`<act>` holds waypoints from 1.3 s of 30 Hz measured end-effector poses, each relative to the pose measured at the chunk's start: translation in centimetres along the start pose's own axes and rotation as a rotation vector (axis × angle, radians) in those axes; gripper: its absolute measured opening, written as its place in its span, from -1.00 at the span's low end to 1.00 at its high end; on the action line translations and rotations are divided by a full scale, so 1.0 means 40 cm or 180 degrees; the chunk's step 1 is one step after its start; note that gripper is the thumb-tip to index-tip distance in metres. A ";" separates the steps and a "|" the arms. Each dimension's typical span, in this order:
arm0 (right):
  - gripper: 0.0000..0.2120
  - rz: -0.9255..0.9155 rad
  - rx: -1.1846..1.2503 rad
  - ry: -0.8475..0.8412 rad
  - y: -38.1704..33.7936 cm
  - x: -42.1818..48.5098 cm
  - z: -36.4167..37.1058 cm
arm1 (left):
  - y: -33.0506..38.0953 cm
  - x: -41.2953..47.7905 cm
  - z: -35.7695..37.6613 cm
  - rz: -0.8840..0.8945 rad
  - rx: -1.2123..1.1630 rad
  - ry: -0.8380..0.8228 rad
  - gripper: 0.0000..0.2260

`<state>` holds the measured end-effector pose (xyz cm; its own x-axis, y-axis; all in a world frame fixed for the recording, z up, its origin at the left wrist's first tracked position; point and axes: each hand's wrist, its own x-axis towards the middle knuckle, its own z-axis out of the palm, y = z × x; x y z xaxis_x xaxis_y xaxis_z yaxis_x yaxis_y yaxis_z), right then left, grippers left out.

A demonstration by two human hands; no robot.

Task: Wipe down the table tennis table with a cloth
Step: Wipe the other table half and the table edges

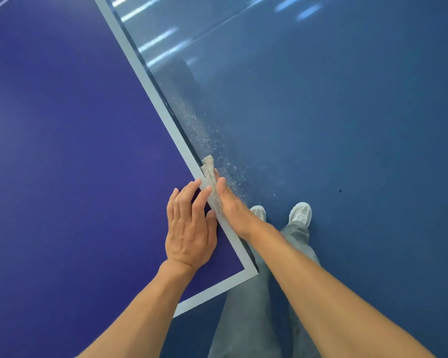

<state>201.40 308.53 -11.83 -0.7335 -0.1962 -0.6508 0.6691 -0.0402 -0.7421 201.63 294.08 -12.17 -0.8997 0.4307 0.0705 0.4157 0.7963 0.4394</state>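
Beige cloth (pixel 209 164): pressed against bench (pixel 62 151) edge by straight-fingered right hand (pixel 230 202), centre frame; left hand (pixel 189 228) flat, fingers spread, on bench

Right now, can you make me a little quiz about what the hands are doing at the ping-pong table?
1. True or false: the left hand lies flat on top of the table tennis table.
2. Where does the right hand press the cloth? A) the table's side edge B) the floor C) a net
3. How many shoes can you see?

Key: 1 true; 2 A; 3 two.
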 end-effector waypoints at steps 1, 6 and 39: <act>-0.42 -0.0150 -0.0017 -0.0026 0.019 -0.024 0.006 | 0.000 0.001 -0.001 -0.0088 -0.0035 0.0030 -0.62; -0.49 -0.0367 -0.0261 -0.0213 0.095 -0.112 0.005 | 0.016 0.020 -0.006 -0.0432 -0.0415 0.0156 -0.70; -0.35 -0.0664 -0.0113 -0.0404 -0.430 0.514 -0.025 | -0.223 0.594 -0.104 -0.1488 0.0273 0.0566 -0.55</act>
<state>174.68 306.19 -12.62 -0.8330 -0.3088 -0.4591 0.4984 -0.0587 -0.8649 175.98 295.44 -10.70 -0.9978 -0.0531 0.0385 -0.0341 0.9220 0.3858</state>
